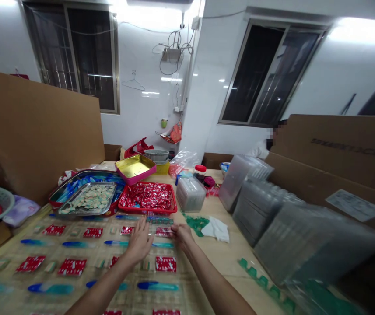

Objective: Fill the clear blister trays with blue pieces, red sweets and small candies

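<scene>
My left hand (pixel 140 240) lies with its fingers stretched out over a clear plastic tray in the far right part of the laid-out rows. Just right of it, my right hand (pixel 183 235) is closed in a pinch at the right end of a red printed packet (pixel 163 232); whether it grips the packet or the tray edge I cannot tell. Between my arms and to the left lie clear trays holding a blue tool with a slim handle (pixel 157 286), a red packet (pixel 166 264) and small pale blocks (pixel 51 266).
Behind my hands stand a red basket (pixel 175 204) of red packets, a metal tray (pixel 108 209) of pale pieces and a gold-lined tin (pixel 135 165). Stacked clear trays (pixel 292 236) line the right side before a cardboard box (pixel 338 157). White tissue (pixel 216 229) lies nearby.
</scene>
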A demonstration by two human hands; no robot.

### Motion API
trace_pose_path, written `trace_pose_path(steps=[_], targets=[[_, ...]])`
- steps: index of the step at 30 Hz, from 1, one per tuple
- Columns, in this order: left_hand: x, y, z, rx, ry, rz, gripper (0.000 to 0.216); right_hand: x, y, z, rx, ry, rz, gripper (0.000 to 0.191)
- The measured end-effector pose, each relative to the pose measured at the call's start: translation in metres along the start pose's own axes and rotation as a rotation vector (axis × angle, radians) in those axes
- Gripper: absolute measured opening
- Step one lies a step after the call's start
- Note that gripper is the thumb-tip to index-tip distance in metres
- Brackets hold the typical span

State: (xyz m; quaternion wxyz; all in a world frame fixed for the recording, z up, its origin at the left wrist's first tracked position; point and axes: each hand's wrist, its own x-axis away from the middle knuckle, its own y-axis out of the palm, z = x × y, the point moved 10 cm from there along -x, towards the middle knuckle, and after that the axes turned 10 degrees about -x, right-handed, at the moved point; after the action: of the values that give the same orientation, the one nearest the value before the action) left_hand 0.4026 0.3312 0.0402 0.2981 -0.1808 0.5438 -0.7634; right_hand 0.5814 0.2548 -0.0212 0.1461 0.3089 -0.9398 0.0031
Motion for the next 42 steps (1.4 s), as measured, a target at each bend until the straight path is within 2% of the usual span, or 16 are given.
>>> trace_pose_path(steps=[3,7,9,16,21,25,28,31,34,37,39,42], targets=[[0.002,0.014,0.01,-0.119,0.075,-0.095,0.064,0.001,-0.008,-0.016,0.192,-0.128,0.06,0.015],[0.001,0.019,0.016,-0.19,0.119,-0.118,0.065,0.014,-0.016,-0.039,0.457,-0.325,0.095,0.018],[0.0,0.021,0.016,-0.213,0.12,-0.12,0.065,0.019,-0.015,-0.042,0.563,-0.366,0.08,0.02],[-0.009,0.031,0.007,-0.242,0.081,-0.115,0.064,0.013,-0.006,-0.039,0.759,-0.348,0.033,0.015],[-0.006,0.027,0.016,-0.261,0.119,-0.08,0.061,0.018,-0.008,-0.039,0.831,-0.336,0.027,0.009],[0.002,0.028,0.019,-0.336,0.142,-0.05,0.055,0.037,-0.014,-0.039,0.896,-0.304,0.067,0.014],[-0.002,0.035,0.013,-0.387,0.152,-0.051,0.057,0.05,-0.025,-0.052,0.949,-0.322,0.065,0.027],[-0.007,0.042,0.008,-0.41,0.159,-0.053,0.059,0.069,-0.056,-0.074,1.023,-0.344,0.05,0.032],[-0.004,0.038,0.009,-0.416,0.136,-0.029,0.062,0.09,-0.112,-0.088,1.116,-0.295,0.061,0.038],[0.006,0.025,0.02,-0.405,0.107,0.047,0.063,0.101,-0.172,-0.088,1.186,-0.182,0.091,0.077],[0.014,0.015,0.032,-0.371,0.107,0.097,0.063,0.101,-0.203,-0.082,1.2,-0.089,0.121,0.098],[0.03,0.006,0.05,-0.251,0.121,0.133,0.061,0.093,-0.229,-0.073,1.172,0.017,0.149,0.109]])
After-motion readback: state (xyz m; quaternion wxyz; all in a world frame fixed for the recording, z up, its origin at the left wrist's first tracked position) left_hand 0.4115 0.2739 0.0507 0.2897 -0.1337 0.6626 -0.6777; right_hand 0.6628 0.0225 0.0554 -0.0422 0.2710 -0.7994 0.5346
